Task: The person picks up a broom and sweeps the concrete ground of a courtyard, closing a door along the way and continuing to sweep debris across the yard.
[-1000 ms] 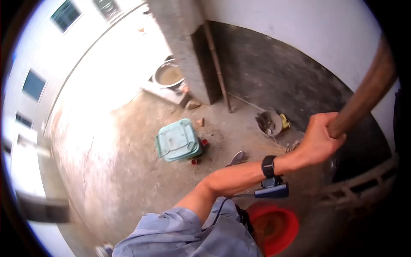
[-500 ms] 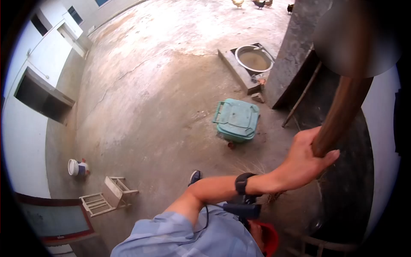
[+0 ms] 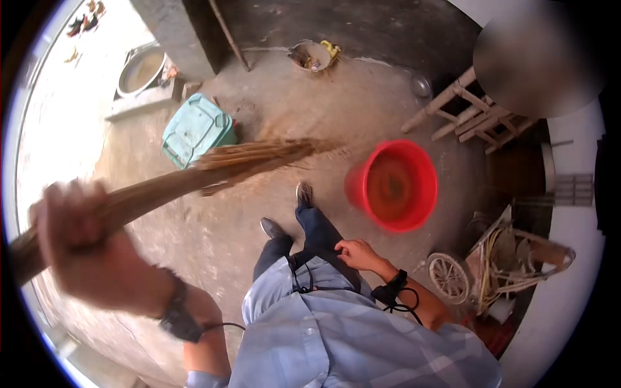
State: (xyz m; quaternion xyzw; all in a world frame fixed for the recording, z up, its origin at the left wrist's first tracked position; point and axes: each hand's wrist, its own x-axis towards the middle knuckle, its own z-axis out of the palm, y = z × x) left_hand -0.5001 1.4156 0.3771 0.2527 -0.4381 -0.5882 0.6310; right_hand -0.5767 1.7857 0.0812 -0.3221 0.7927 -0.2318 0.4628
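Note:
My left hand, blurred by motion, is closed around the wooden handle of a straw broom. The broom slants across the view, its bristles pointing right above the floor and overlapping the teal lidded bin. My right hand hangs in front of my hip, fingers loosely bent and partly apart, with nothing seen in it. Beyond it and to the right stands a red bucket on the floor; its inside looks brownish, perhaps with liquid. My feet are between the broom and the bucket.
A basin with debris and something yellow sits by the dark wall. Wooden chairs or a rack stand at right, above a wheeled cart. A large round pan rests on a block at left, with chickens behind.
The view has swung right. The broom has turned from upright to slanting across the floor. The red bucket, earlier beside my right hand, now stands apart from it on the floor.

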